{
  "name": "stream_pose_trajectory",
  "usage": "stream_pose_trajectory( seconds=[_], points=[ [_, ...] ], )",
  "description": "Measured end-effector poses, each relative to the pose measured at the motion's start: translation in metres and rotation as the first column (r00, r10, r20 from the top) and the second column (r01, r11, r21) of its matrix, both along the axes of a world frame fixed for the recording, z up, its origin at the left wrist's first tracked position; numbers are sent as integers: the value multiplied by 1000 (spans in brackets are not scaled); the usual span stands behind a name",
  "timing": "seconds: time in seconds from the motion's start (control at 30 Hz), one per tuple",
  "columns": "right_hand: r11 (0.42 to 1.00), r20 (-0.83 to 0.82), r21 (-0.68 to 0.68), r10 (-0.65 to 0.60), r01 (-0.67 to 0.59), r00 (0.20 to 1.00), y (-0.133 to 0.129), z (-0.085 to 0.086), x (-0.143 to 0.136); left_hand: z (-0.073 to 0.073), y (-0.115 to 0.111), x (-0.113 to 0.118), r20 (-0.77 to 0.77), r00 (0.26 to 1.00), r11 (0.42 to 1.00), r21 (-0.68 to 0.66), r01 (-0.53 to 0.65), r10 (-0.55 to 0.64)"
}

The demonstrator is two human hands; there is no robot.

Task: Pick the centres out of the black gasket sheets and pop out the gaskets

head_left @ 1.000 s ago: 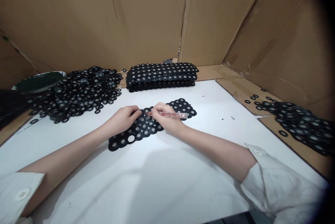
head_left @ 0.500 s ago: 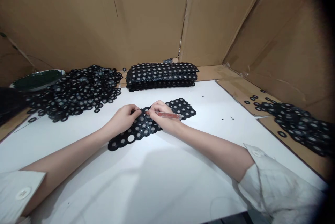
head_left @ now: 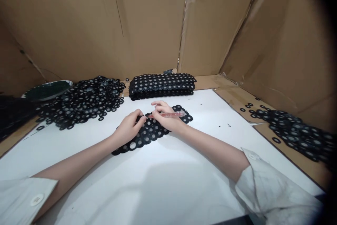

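Observation:
A panel of joined black rings (head_left: 150, 136) lies slantwise on the white tabletop, its rows showing pale round centres. My left hand (head_left: 129, 125) pinches the panel's far edge between thumb and fingers, hiding part of its left side. Between the thumb and fingers of my right hand (head_left: 166, 117) is a slim pen-like tool with a clear reddish handle (head_left: 172, 114). The tool's tip points left, close to my left thumb at the panel's edge. Whether the tip passes into a ring is too small to tell.
Behind the panel stands a stack of similar ring panels (head_left: 162, 86). Loose black rings (head_left: 84, 102) are heaped at the left beside a shallow dish (head_left: 47, 90). More rings (head_left: 297, 132) lie on cardboard at the right. Cardboard walls (head_left: 147, 25) enclose the white tabletop (head_left: 168, 183).
The view has tilted up slightly. My left hand has closed in at the panel's edge, and the tool's tip now shows beside its thumb. My right hand's fingers have lifted a little.

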State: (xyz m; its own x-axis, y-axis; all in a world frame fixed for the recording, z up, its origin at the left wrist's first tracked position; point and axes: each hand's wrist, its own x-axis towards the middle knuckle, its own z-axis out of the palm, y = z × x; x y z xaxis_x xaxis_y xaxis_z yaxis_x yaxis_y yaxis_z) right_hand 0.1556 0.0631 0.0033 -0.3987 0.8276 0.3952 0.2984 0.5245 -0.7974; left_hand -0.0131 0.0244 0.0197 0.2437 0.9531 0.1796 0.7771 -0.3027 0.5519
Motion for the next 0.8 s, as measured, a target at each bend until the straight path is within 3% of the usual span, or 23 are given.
stream_pose_trajectory(
  seconds=[0.2,0.47,0.63,0.8],
  points=[
    [955,59,-213,226,-209,972,21,5,12,6,16,-8,-50,995,994,-60,87,-90],
    [978,76,-158,146,-132,986,19,-15,9,-8,21,-4,-67,998,999,-43,7,-9],
    [997,199,20,74,-79,977,13,-17,3,-12,19,2,-50,996,996,-59,-72,69],
    [970,307,236,-13,-63,952,-1,-20,-5,-15,13,5,-68,985,985,-48,-163,160]
  ],
)
